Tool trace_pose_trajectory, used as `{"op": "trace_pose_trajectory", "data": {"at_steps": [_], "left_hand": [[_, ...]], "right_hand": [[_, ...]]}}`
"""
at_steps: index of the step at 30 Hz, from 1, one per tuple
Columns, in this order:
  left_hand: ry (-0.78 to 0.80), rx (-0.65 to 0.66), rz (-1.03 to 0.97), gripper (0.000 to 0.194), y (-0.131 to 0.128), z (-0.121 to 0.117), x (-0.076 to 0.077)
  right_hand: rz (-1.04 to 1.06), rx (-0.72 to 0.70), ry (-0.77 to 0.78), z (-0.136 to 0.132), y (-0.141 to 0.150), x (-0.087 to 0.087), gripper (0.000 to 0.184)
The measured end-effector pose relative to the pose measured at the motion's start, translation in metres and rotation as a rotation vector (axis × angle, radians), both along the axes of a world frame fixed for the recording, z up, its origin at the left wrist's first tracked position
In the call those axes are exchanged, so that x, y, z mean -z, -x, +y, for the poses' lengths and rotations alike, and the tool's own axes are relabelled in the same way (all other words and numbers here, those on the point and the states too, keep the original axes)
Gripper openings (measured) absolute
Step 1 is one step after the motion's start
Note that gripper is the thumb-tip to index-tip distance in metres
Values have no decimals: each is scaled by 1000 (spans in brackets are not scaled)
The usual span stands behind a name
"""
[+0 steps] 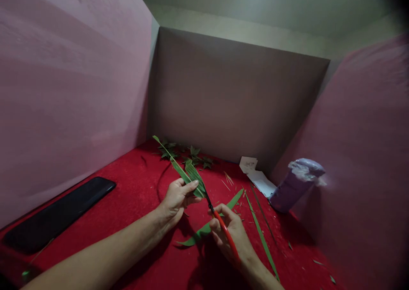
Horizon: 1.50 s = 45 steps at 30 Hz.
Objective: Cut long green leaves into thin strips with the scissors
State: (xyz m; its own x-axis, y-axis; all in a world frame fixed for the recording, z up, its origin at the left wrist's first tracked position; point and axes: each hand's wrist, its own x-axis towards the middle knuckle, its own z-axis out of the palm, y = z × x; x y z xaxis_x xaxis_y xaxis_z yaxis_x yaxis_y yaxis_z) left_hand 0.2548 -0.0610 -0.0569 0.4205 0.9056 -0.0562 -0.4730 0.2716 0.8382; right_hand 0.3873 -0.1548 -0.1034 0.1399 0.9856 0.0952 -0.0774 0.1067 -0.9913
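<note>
My left hand (179, 198) pinches a long green leaf (195, 177) between thumb and fingers, its narrow stem-like strip reaching up and to the left. My right hand (228, 230) is closed around scissors with red handles (226, 232). The dark blades point up and left and meet the right edge of the held leaf; whether they are apart there I cannot tell. Beneath my hands a broad green leaf blade (234, 199) lies on the red cloth. To the right of it lies a long thin leaf strip (260, 230).
Lobed green leaves (194, 153) lie at the back of the red cloth (128, 188). A black phone-like slab (60, 211) rests at the left. White papers (260, 181) and a purple plastic-wrapped pack (295, 185) stand at the right. Toothpick-like sticks (228, 179) and scraps are scattered about. Pink walls enclose the sides.
</note>
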Motion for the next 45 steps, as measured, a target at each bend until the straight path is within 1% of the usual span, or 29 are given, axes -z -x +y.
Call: {"op": "trace_pose_trajectory", "data": {"at_steps": [6, 11, 18, 23, 29, 34, 38, 42, 45], "left_hand": [[6, 1, -4, 11, 0, 1, -1], [25, -4, -6, 12, 0, 2, 0], [19, 3, -9, 13, -1, 3, -1], [12, -13, 15, 14, -2, 4, 1], [-38, -5, 23, 20, -1, 4, 2], [-97, -16, 64, 23, 2, 6, -3], [-158, -23, 106, 24, 5, 7, -8], [-198, -9, 107, 23, 6, 6, -8], [-227, 17, 111, 22, 7, 7, -7]], "right_hand": [[-27, 42, 35, -1, 0, 2, 45], [-17, 47, 54, -1, 3, -2, 46], [60, 43, 76, -3, 8, -13, 46], [35, 84, 94, -3, 9, -13, 44], [2, 105, 126, -4, 10, -16, 45], [-62, 56, 73, -5, 7, -14, 53], [-64, 1, 50, -4, 7, -13, 60], [-72, -22, 56, -6, 10, -16, 63], [-81, -16, 50, -8, 11, -17, 61]]}}
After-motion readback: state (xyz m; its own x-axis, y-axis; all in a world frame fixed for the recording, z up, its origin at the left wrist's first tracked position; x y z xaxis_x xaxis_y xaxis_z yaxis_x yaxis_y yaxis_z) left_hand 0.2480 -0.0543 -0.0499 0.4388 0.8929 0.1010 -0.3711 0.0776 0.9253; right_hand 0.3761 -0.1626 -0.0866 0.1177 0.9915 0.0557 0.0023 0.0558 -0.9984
